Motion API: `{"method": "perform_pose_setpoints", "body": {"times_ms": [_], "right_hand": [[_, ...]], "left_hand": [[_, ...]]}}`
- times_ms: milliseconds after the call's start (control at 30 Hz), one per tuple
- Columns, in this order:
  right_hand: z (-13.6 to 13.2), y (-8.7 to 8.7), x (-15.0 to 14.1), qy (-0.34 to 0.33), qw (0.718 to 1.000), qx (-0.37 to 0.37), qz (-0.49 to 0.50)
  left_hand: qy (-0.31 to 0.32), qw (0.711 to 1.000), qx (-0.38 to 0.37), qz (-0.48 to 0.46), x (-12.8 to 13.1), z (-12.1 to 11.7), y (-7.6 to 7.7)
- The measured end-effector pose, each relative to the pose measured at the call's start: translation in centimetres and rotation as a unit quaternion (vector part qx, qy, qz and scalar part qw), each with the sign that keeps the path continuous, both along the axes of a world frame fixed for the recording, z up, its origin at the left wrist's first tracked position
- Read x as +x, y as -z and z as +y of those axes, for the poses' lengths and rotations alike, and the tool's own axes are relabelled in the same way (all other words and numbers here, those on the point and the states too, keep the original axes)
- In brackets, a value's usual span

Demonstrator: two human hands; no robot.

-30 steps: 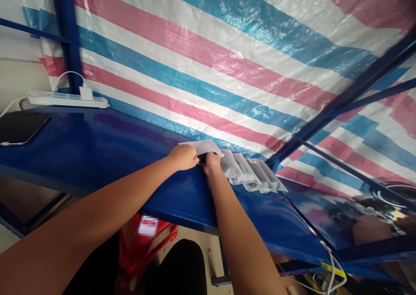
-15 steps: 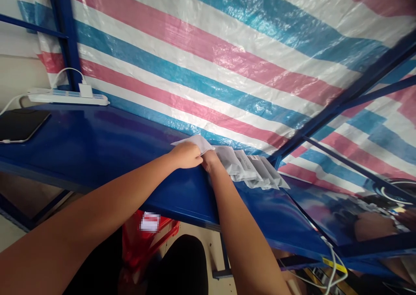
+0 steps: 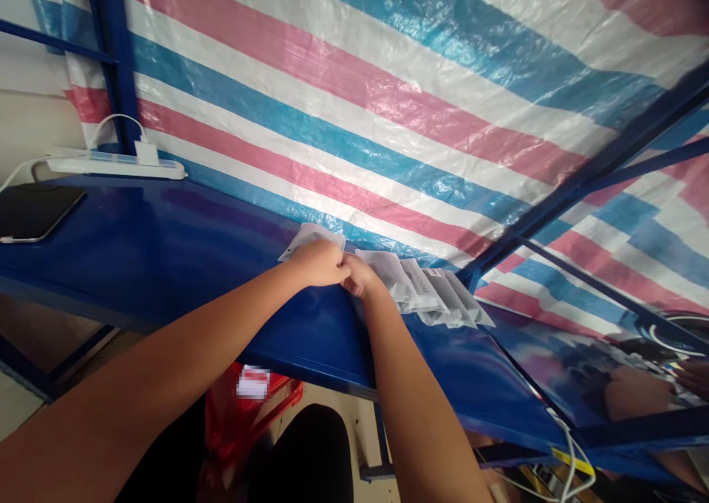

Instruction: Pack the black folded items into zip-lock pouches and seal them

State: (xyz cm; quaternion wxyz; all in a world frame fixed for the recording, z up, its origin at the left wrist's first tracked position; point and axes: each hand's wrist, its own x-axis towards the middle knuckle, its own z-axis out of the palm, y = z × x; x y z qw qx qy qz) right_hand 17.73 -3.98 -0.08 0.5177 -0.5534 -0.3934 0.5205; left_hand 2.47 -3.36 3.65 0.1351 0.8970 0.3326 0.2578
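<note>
A translucent frosted plastic bag point(image 3: 309, 234) is held low above the blue table, its far part showing beyond my knuckles. My left hand point(image 3: 320, 264) is closed on the bag, fingers curled over its near side. Against it, at the bag's right edge, my right hand point(image 3: 360, 274) is closed too, its fingertips meeting the left hand's. What lies between the fingertips is mostly hidden. Just right of my right hand, several similar filled bags point(image 3: 429, 292) lie overlapping in a row, one with dark lettering.
The blue table point(image 3: 166, 244) runs along a striped plastic sheet point(image 3: 332, 111). At the left are a white power strip point(image 3: 111, 165) and a black tablet-like device point(image 3: 36, 211). A red crate point(image 3: 244, 422) is below. Another person's hand point(image 3: 695, 376) shows far right.
The bag has turned and shifted slightly left, showing more of its far side. My right hand has come up closer against my left, its fingers now more visible.
</note>
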Motion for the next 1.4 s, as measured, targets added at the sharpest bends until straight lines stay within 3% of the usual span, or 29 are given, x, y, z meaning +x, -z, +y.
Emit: {"method": "perform_pose_setpoints", "body": {"times_ms": [133, 200, 267, 333, 400, 533, 633, 800, 933, 1067, 1233, 1400], "right_hand": [[0.5, -0.4, 1.3, 0.167, 0.981, 0.050, -0.083], [0.7, -0.4, 1.9, 0.260, 0.954, 0.073, -0.134], [0.8, -0.2, 2.4, 0.300, 0.942, 0.080, -0.130], [1.0, 0.1, 2.5, 0.293, 0.950, 0.070, -0.084], [1.1, 0.3, 2.4, 0.264, 0.962, 0.053, -0.038], [1.2, 0.3, 2.1, 0.182, 0.983, 0.015, 0.007], [1.3, 0.2, 2.0, 0.154, 0.988, 0.008, -0.003], [1.2, 0.5, 2.2, 0.192, 0.980, 0.020, -0.042], [0.9, 0.4, 2.3, 0.214, 0.973, 0.017, -0.086], [0.6, -0.2, 2.0, 0.215, 0.976, 0.008, -0.033], [0.1, -0.6, 1.3, 0.122, 0.990, -0.026, -0.059], [-0.3, -0.9, 1.3, 0.013, 0.994, -0.040, -0.100]], "left_hand": [[-0.075, 0.985, 0.093, -0.128, -0.3, 1.6, 0.3], [-0.049, 0.986, 0.106, -0.119, -0.3, 2.3, 1.0], [0.010, 0.992, 0.105, -0.070, -0.2, 2.6, 1.6], [0.036, 0.995, 0.092, -0.028, -0.1, 2.6, 1.9], [0.011, 0.997, 0.073, -0.021, 0.0, 2.7, 1.9], [-0.060, 0.993, 0.045, -0.095, -0.5, 3.5, 1.7], [-0.046, 0.994, 0.006, -0.102, -1.2, 4.5, 1.7], [0.040, 0.993, 0.001, -0.110, -1.8, 5.1, 1.8], [0.028, 0.991, 0.019, -0.130, -1.8, 4.8, 1.4], [0.054, 0.987, 0.069, -0.137, -1.6, 3.6, 0.7], [0.127, 0.984, 0.097, -0.075, -1.4, 2.2, 0.4], [0.069, 0.990, 0.118, 0.025, -1.6, 3.1, 1.1]]}}
